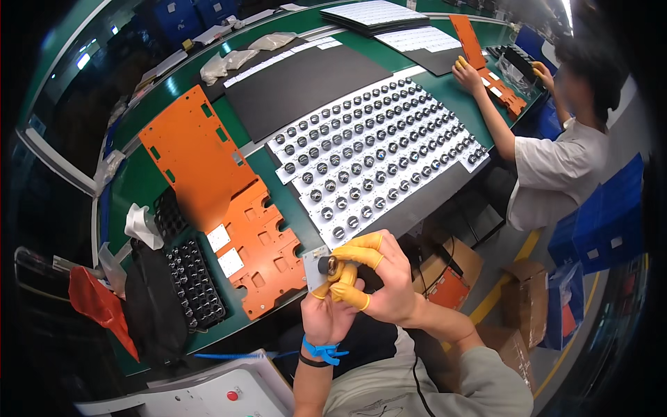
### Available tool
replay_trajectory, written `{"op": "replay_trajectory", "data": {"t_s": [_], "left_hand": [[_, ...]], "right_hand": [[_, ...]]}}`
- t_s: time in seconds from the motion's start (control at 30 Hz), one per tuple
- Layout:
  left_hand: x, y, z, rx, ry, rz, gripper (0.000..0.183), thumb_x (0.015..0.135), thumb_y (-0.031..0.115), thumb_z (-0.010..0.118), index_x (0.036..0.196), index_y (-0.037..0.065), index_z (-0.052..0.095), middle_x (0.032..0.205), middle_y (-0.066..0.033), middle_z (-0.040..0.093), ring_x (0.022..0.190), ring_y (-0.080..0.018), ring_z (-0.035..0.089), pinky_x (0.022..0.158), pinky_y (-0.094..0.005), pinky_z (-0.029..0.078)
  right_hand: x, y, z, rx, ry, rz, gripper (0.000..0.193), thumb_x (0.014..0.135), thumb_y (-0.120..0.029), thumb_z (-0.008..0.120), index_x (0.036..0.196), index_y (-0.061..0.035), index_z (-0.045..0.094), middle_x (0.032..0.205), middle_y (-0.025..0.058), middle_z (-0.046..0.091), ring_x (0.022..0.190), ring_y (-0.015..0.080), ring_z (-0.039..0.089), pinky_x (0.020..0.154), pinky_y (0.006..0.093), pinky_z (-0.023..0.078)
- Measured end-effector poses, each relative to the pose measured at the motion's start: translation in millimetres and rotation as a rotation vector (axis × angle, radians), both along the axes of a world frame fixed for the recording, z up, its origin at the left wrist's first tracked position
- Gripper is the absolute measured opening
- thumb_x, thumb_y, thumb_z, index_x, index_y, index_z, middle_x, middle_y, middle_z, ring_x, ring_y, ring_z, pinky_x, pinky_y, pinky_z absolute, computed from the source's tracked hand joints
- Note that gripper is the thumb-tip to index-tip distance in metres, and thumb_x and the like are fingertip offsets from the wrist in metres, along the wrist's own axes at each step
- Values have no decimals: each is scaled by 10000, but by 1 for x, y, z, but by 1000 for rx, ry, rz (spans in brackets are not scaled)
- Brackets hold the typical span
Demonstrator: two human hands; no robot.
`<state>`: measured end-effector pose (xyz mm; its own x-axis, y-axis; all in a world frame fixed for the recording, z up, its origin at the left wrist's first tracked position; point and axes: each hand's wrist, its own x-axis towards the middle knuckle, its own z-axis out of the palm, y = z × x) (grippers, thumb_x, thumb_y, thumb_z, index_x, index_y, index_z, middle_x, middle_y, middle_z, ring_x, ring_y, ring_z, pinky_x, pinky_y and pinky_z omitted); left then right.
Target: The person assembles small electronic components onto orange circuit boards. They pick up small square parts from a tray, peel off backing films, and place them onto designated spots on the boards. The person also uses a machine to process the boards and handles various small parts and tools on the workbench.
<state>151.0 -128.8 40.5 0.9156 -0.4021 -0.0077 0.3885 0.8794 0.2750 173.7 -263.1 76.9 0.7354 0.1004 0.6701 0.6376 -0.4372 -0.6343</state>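
We clamp a small square board (316, 267) in our left hand (326, 316); right hand (389, 278) fingers pinch a round lens (328, 265) onto it, at six o'clock below the tray (417, 187). Next needs firm, centred pressing.

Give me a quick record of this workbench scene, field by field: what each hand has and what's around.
left hand: holds small square white board
right hand: presses dark round lens onto that board
fingers: yellow finger cots
ahead: white panel of lenses
left of it: orange jig plate, black tray of lenses
far right: co-worker at same bench
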Motion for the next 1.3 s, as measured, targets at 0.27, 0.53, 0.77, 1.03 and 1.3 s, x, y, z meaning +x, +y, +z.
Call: {"op": "replay_trajectory", "data": {"t_s": [0.27, 0.53, 0.77, 1.03, 1.3], "left_hand": [[0, -6, -4, 853, -254, 105, 252, 1024, 245, 470, 1134, 27, 530, 855, -34, 557, 672, -102, 460, 599, -238, 383], [7, 66, 28, 1736, -285, 578, 139, 983, 142, 570, 977, 8, 606, 759, -13, 543, 702, -62, 501, 596, -229, 395], [22, 128, 29, 1758, -231, 865, 123, 986, 108, 574, 961, -11, 588, 752, 44, 481, 647, -24, 375, 547, -199, 304], [22, 128, 25, 1734, -207, 952, 115, 994, 94, 564, 952, -11, 580, 722, 44, 500, 623, -12, 382, 539, -191, 283], [25, 123, 21, 1753, -181, 933, 125, 996, 103, 565, 935, -5, 578, 709, 60, 472, 613, 1, 349, 525, -190, 255]], "right_hand": [[-4, -24, 0, 90, 80, -19, 295, 695, -89, 821, 938, -36, 662, 946, 113, 647, 852, 277, 598, 758, 355, 476], [64, -178, -62, -354, 1, -808, 268, 745, -118, 758, 985, -53, 659, 975, 104, 613, 955, 294, 551, 901, 402, 402], [84, -228, -71, -633, -53, -933, 281, 730, -137, 762, 977, -21, 696, 988, 118, 595, 994, 285, 533, 928, 414, 402], [89, -245, -80, -751, -10, -957, 268, 718, -153, 771, 932, -1, 717, 943, 130, 590, 968, 291, 528, 936, 416, 401], [93, -249, -80, -758, -17, -959, 256, 720, -134, 780, 934, -7, 720, 949, 130, 597, 963, 293, 534, 897, 411, 419]]}}
